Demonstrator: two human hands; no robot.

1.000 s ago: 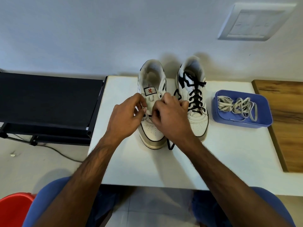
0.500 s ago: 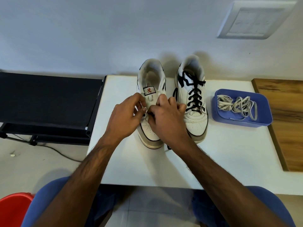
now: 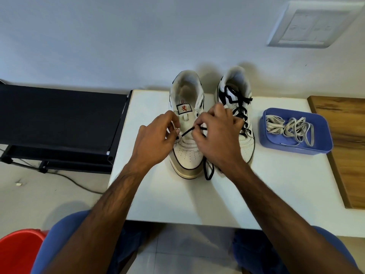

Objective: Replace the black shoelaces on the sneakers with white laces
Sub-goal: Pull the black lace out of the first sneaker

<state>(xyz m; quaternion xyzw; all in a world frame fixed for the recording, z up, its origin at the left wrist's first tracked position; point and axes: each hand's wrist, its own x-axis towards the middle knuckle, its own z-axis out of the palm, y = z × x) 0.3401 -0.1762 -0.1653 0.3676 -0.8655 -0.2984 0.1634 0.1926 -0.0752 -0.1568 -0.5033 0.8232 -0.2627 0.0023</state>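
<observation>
A black shoelace [image 3: 188,131] is being pinched by the right hand [image 3: 216,139] over the left sneaker [image 3: 187,139] on the white table [image 3: 167,194]; the sneaker's eyelet edge is being gripped by the left hand [image 3: 156,141]. The laced sneaker [image 3: 240,115] is being kept at 3 o'clock of it, with white laces [image 3: 289,128] lying in the blue tray [image 3: 324,143] farther at 3 o'clock.

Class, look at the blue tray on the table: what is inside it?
Inside the blue tray lies a loose tangle of white laces, with bare tray floor showing around them. How many laces there are, and what lies beneath the tangle, cannot be seen.
</observation>
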